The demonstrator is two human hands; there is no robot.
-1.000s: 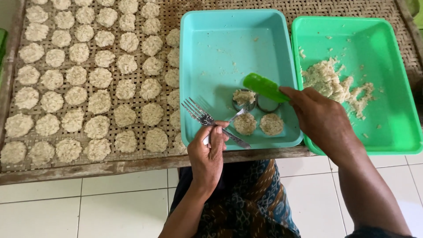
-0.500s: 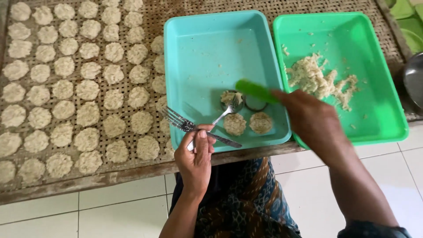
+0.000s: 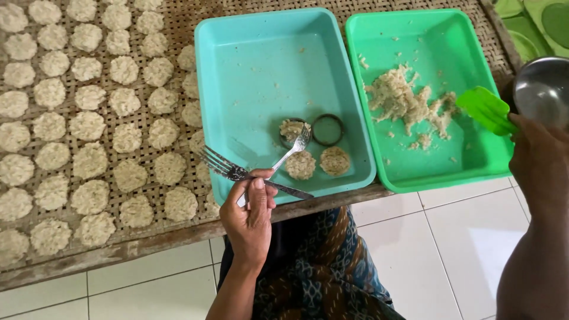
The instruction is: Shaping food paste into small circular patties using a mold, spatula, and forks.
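Note:
My left hand (image 3: pixel 250 214) grips a metal spoon (image 3: pixel 289 153) whose bowl presses rice into a round metal ring mould (image 3: pixel 291 131) in the teal tray (image 3: pixel 255 77). An empty ring mould (image 3: pixel 328 129) sits beside it, and two pressed rice discs (image 3: pixel 319 163) lie just in front. A fork (image 3: pixel 237 172) rests across the tray's near rim by my fingers. My right hand (image 3: pixel 536 157) holds a green plastic spatula (image 3: pixel 486 109) over the right edge of the green tray (image 3: pixel 474 160), which holds a heap of cooked rice (image 3: pixel 406 101).
Several rows of flat rice discs (image 3: pixel 89 124) cover the woven bamboo mat (image 3: pixel 178 24) on the left. A metal bowl (image 3: pixel 544 89) stands at the far right. A wooden edge (image 3: pixel 148 243) borders the mat above a white tiled floor.
My right hand has carried the green spatula from the teal tray rightward over the green tray. The left hand keeps the spoon in the ring mould.

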